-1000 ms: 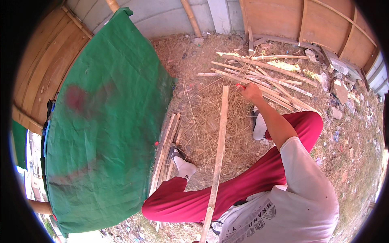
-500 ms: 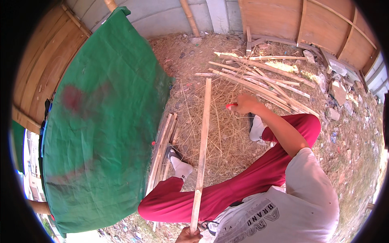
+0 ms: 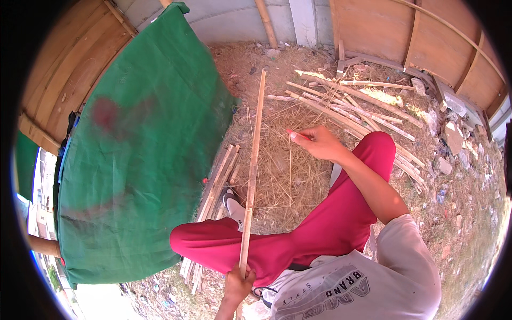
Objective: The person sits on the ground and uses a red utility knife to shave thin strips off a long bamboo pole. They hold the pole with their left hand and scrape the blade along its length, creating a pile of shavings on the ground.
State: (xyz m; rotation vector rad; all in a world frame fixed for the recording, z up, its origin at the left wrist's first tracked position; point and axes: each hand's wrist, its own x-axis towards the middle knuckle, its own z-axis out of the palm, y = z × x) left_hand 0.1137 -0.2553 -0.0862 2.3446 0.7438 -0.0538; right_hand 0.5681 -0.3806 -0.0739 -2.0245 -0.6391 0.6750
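Observation:
A long, pale bamboo strip (image 3: 253,176) extends away from me over my lap and the ground. My left hand (image 3: 238,282) is closed round it close to its near end, and a short length sticks out behind the fist. To the right of the strip, my right hand (image 3: 321,145) is raised with its fingers pinched on a small red tool (image 3: 302,136). Too little of that tool shows to tell its exact kind. It is apart from the strip. Dry shavings (image 3: 282,176) cover the ground beneath my hands.
More bamboo strips (image 3: 362,114) are heaped at the far right, and several others (image 3: 216,184) lie beside my left foot. A green sheet (image 3: 144,186) hangs along the left. Rubble (image 3: 453,136) lies by the wooden panels (image 3: 440,37) at the right.
The strip has slid farther away from me, and my left hand has come forward with it. My right hand has drawn back slightly and toward the strip. My right knee has shifted inward.

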